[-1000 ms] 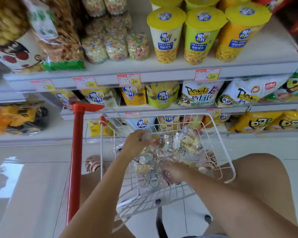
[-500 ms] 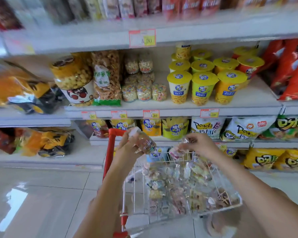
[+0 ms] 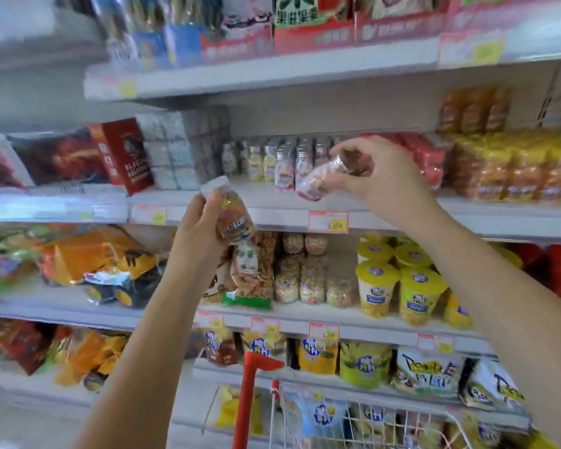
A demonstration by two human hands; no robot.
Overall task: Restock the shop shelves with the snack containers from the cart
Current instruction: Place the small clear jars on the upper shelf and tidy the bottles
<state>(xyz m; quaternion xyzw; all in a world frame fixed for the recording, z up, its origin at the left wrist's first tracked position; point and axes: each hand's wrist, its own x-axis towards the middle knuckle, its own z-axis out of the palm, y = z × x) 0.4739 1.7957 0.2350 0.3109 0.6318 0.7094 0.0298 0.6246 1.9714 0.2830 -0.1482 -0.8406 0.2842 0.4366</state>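
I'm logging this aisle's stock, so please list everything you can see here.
small clear white-lidded jar of orange-yellow snacks: one, orange-yellow, in the left hand.
small clear jar of pink snacks: one, pink, tilted, in the right hand before the middle shelf.
small clear bottles: several, pale contents, standing on the middle shelf.
yellow-lidded snack cups: several, yellow, shelf below, right.
dark red box: one, red, middle shelf, left.
bagged orange toy trucks: at least two, orange, left shelves.
red-handled white wire cart: one, white and red, bottom of view.
left hand: one, grips the orange-yellow jar.
right hand: one, holds the pink jar.
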